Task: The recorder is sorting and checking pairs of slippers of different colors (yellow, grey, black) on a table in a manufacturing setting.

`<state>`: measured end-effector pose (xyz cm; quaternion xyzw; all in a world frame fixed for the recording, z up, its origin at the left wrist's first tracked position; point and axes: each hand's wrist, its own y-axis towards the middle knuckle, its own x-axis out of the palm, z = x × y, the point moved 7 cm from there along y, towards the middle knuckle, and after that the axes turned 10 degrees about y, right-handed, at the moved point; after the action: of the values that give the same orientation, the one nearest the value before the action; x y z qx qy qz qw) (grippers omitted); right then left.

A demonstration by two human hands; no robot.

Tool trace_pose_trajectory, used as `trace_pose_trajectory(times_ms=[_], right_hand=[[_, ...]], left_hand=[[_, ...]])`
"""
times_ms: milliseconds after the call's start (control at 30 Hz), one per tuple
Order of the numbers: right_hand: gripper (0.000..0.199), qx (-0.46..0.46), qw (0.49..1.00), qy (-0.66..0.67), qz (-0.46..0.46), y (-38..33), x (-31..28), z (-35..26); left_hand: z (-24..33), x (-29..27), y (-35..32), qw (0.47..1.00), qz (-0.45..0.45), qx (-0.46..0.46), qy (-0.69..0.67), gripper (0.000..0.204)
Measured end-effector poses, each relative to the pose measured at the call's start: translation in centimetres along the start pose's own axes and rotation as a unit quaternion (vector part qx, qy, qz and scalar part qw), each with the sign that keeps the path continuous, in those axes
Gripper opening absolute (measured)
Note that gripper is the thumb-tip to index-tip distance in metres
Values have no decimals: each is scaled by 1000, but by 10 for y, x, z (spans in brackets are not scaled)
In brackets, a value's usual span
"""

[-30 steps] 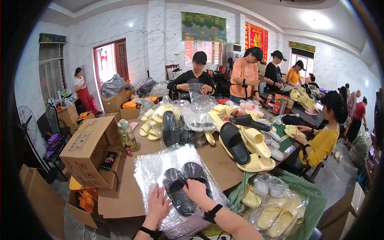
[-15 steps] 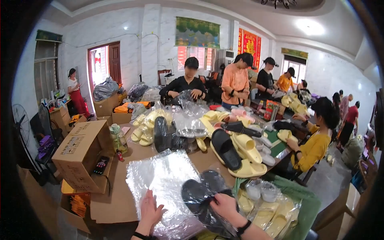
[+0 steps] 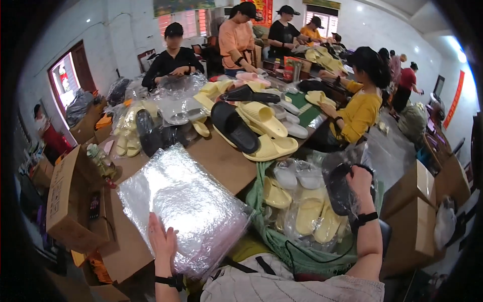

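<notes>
My right hand (image 3: pixel 360 182) grips a pair of black slippers (image 3: pixel 340 187) in a clear plastic bag, held over the green woven sack (image 3: pixel 282 241) at my right. Inside that sack lie bagged cream slippers (image 3: pixel 311 214) and light grey ones (image 3: pixel 297 174). My left hand (image 3: pixel 162 239) rests with fingers stretched out on the near left edge of a stack of clear plastic bags (image 3: pixel 186 196) lying on the table. Beyond the stack, a loose black slipper (image 3: pixel 235 128) leans on a heap of cream slippers (image 3: pixel 271 147).
An open cardboard box (image 3: pixel 70 201) stands at the left beside a bottle (image 3: pixel 100 160). Bagged slippers (image 3: pixel 146 133) lie at the table's far left. A co-worker in yellow (image 3: pixel 354 110) sits at the right; others work along the far side. Cardboard boxes (image 3: pixel 412 216) stand right of the sack.
My right hand has carried the bagged black slippers from above the plastic stack rightward over the sack. The view has swung right and down. My left hand stays on the stack.
</notes>
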<state>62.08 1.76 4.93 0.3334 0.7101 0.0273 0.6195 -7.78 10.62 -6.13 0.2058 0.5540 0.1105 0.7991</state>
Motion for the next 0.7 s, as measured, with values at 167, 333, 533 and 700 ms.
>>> trace_pose_trajectory(times_ms=[167, 333, 533, 700], right_hand=[[26, 70, 969, 127, -202, -67, 77, -13], [28, 27, 972, 83, -217, -46, 138, -31], [29, -2, 954, 52, -295, -5, 218, -38], [29, 66, 946, 46, -313, 19, 243, -58]], left_hand=[[6, 5, -3, 999, -29, -8, 15, 78], [1, 7, -8, 999, -41, -14, 19, 78], [5, 6, -4, 999, -34, -7, 17, 77], [2, 1, -7, 999, -37, -22, 29, 77]])
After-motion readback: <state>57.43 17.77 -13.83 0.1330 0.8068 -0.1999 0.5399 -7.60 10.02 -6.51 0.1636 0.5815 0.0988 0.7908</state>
